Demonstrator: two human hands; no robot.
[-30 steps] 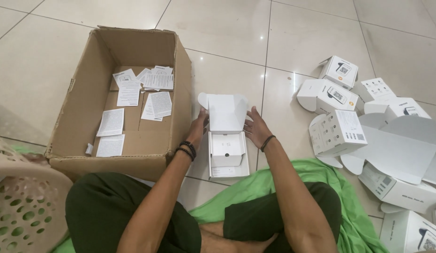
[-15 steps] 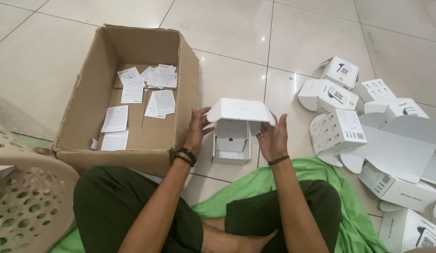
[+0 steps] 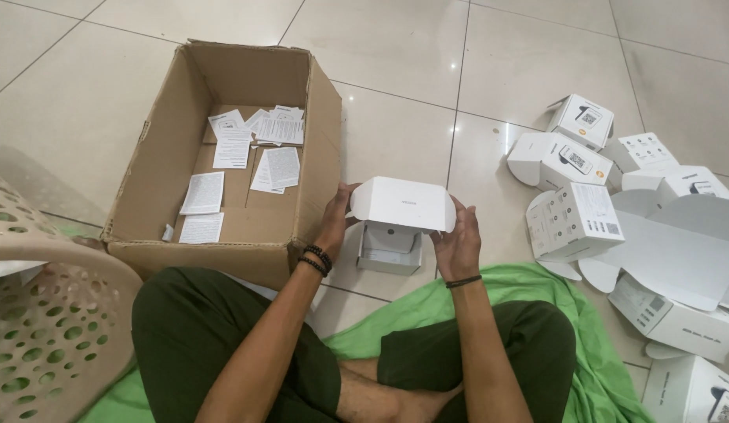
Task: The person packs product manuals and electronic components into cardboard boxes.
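In the head view, we grip the small white box from both sides: our left hand at its 9 o'clock, our right hand at 3, lid half closed. At 10 o'clock sits the cardboard carton of leaflets. Pressing the lid flat likely comes next.

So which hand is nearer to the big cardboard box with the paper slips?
Left. The left hand holds the small white box right beside the cardboard box; the right hand grips its far side.
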